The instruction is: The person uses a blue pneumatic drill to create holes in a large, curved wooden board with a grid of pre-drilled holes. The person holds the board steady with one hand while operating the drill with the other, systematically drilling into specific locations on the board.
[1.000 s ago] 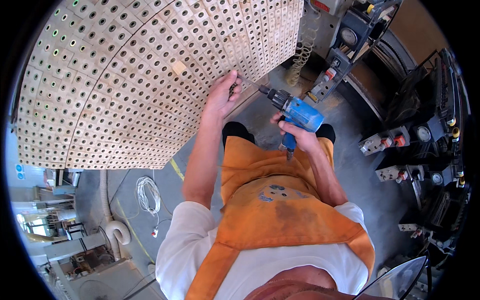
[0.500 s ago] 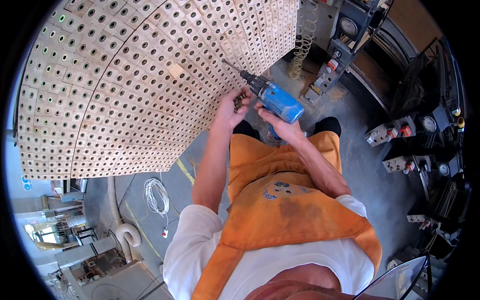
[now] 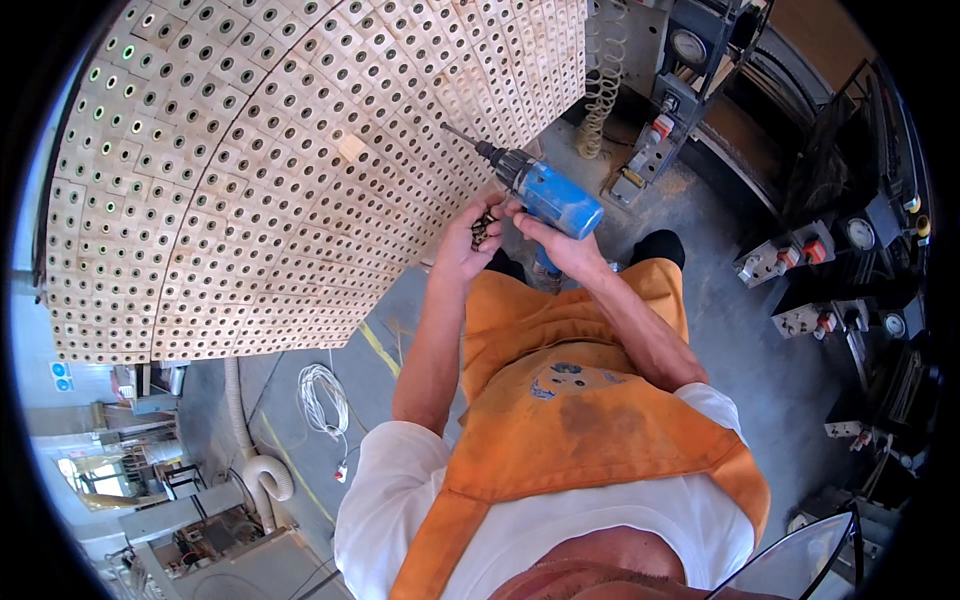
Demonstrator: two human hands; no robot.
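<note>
My right hand (image 3: 568, 252) is wrapped round the grip of a blue cordless drill (image 3: 562, 198). The long bit in its black chuck points up and left, over the lower right part of a large wooden panel (image 3: 290, 200). The panel is built of small blocks, with rows of dark-rimmed round holes. My left hand (image 3: 462, 245) is cupped around several small brass-coloured metal pieces (image 3: 484, 228), which look like threaded inserts. Fingertips of both hands meet beside the drill, so I cannot tell whether a piece is pinched between them.
A loose wooden block (image 3: 351, 148) lies on the panel. Beyond the panel's right edge hangs a coiled air hose (image 3: 598, 110). Dark machinery with gauges and red switches (image 3: 812, 254) lines the right side. A white cable coil (image 3: 322, 400) and a ribbed duct (image 3: 268, 478) are on the floor at left.
The left hand has turned and its fingers have loosened, so more of the metal pieces show. Right fingertips have come closer to them. The drill has shifted slightly left, still over the panel.
</note>
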